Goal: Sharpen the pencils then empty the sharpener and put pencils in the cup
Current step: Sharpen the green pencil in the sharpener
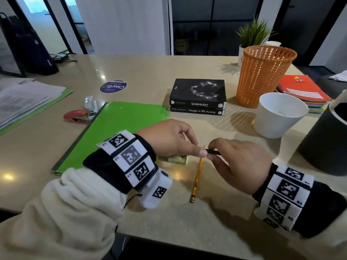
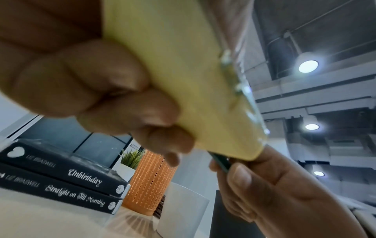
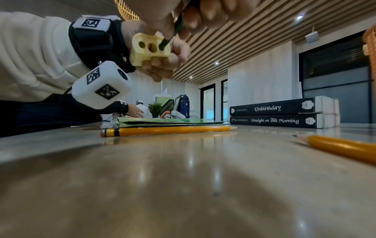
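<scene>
At the far left of the counter [image 1: 47,147] lies a stack of papers [image 1: 24,100], then a red stapler [image 1: 76,117] beside a green folder [image 1: 120,128]. The left hand [image 1: 169,139] is curled round a pale yellow sharpener [image 3: 149,48], fingers wrapped under its body and thumb along the side, holding it above the counter. The sharpener's end face shows three holes, and a dark green pencil [image 3: 167,40] enters the rightmost one. The right hand [image 1: 238,164] pinches that dark pencil between thumb and fingertips, right up against the left hand. Below the two hands a yellow pencil [image 1: 197,180] lies flat on the counter, eraser end toward the person. The right wrist view shows a second yellow pencil [image 3: 341,148] lying farther right, its sharpened tip pointing left. Behind the hands sit two stacked black books [image 1: 198,97]. Right of them stand an orange mesh basket [image 1: 262,76], a white cup [image 1: 279,115] and a dark cylinder [image 1: 326,143] at the frame's edge.
</scene>
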{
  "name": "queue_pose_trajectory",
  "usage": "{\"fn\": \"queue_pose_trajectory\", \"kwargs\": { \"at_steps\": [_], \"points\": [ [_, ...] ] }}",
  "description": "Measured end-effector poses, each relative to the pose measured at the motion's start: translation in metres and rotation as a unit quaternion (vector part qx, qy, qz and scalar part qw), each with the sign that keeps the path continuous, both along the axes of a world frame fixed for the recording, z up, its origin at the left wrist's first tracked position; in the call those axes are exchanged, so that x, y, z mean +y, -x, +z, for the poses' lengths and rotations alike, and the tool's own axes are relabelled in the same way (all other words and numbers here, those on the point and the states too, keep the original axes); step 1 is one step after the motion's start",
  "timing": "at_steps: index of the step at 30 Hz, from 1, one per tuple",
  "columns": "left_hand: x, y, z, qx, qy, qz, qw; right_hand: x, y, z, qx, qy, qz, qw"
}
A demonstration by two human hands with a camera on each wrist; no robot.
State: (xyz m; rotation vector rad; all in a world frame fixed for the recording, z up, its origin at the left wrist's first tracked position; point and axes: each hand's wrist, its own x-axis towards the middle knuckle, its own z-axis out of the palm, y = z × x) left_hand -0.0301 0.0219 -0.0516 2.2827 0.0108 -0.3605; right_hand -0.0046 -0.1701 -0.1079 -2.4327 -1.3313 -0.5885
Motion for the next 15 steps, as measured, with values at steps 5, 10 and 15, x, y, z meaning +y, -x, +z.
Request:
{"fn": "queue_pose_trajectory", "kwargs": {
  "at_steps": [5,10,15],
  "points": [
    [-0.002,-0.001,-0.003,0.009,-0.035,0.002,0.999,-0.001,0.000,-0.002,-0.038,0.003,0.023,0.999],
    [-0.007,0.002,-0.005,-0.026,-0.064,0.003,0.998,-0.003,0.000,-0.005,0.010,-0.025,0.017,1.000],
    [-0.012,0.009,-0.009,-0.071,-0.120,-0.019,0.990,-0.003,-0.004,-0.011,0.137,-0.071,0.040,0.987]
  ]
}}
